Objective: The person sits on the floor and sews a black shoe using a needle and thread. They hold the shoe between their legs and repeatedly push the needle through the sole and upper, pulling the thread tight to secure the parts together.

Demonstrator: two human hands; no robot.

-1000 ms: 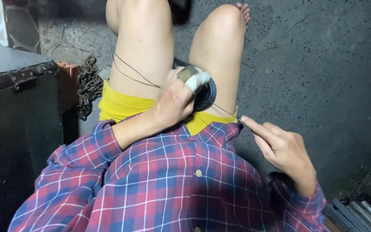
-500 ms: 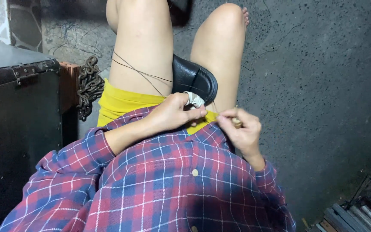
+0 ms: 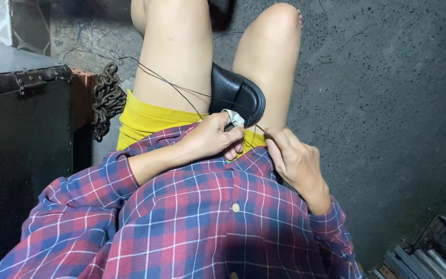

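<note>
**Black leather shoe held between the knees, thread in both hands**

Black and glossy, the shoe [image 3: 237, 95] lies wedged between the person's bare thighs, its heel end turned toward the lap. The left hand [image 3: 213, 138] rests against that heel end with its fingers [image 3: 232, 135] curled together around a small pale wad of cloth [image 3: 233, 118] pressed to the shoe's rim. Thin dark thread [image 3: 171, 85] runs in long strands from this hand up across the left thigh and away toward the floor.

The right hand [image 3: 296, 161] sits just beside the left one, over the hem of the yellow shorts [image 3: 143, 118]. Its thumb and forefinger are pinched together on a short length of the thread near the shoe; whether a needle is between them cannot be told.

A red and blue plaid shirt [image 3: 192, 222] fills the lower part of the view. To the person's left stands a dark metal chest [image 3: 21, 129] with its lid shut and a hasp on the front edge, so its contents are hidden. A rusty chain [image 3: 105, 101] hangs in a bunch just beside it, against an orange brick [image 3: 82, 95]. Speckled grey concrete floor [image 3: 388, 103] lies all around, and at the lower right corner some flat dark slats [image 3: 429, 253] are stacked.
</note>
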